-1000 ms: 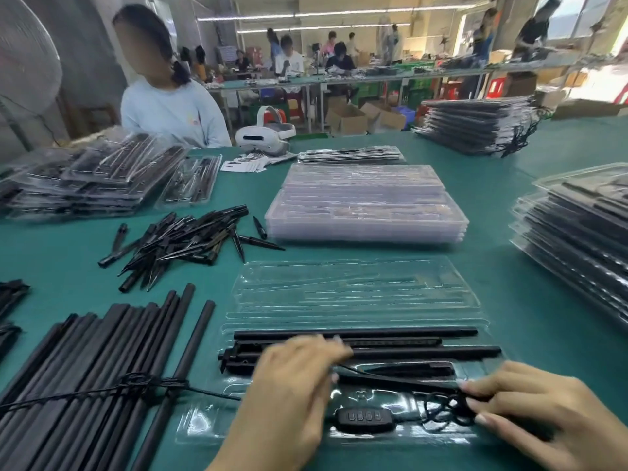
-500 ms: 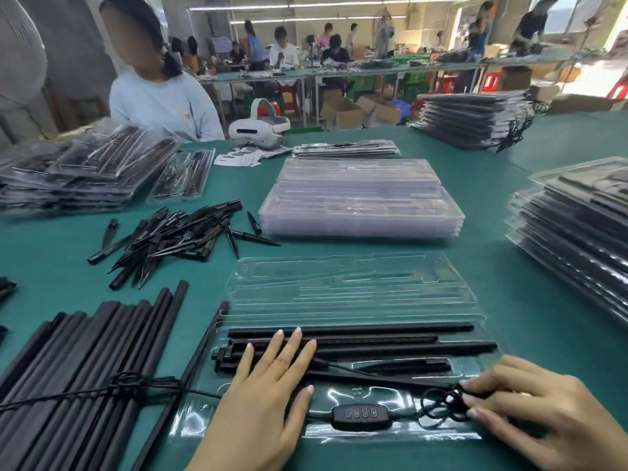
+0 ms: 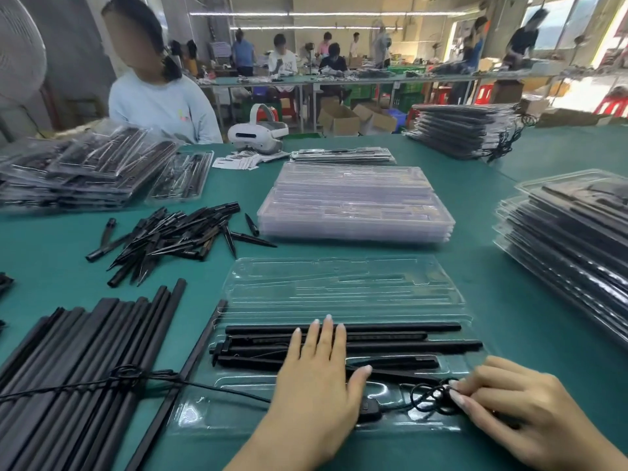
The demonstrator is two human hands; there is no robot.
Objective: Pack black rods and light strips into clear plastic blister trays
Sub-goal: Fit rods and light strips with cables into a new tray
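Note:
An open clear blister tray (image 3: 343,283) lies before me on the green table, its lid half folded out away from me. Several black rods and light strips (image 3: 390,334) lie lengthwise in its near half. My left hand (image 3: 319,379) lies flat with straight fingers pressing on those rods near their middle. It covers most of a black controller (image 3: 368,411) in the tray's front pocket. My right hand (image 3: 520,413) pinches the coiled black cable (image 3: 431,399) at the tray's right front.
A bundle of long black rods (image 3: 78,368) tied with cord lies at left, and one loose rod (image 3: 190,368) beside the tray. Short black spikes (image 3: 170,236) are heaped behind. Empty trays (image 3: 353,205) stack ahead; packed trays (image 3: 571,239) stack right and far left (image 3: 85,168). A person sits opposite.
My left hand slid forward from the tray's front, opened and now lies flat across the rods, covering the controller. My right hand stayed on the cable coil.

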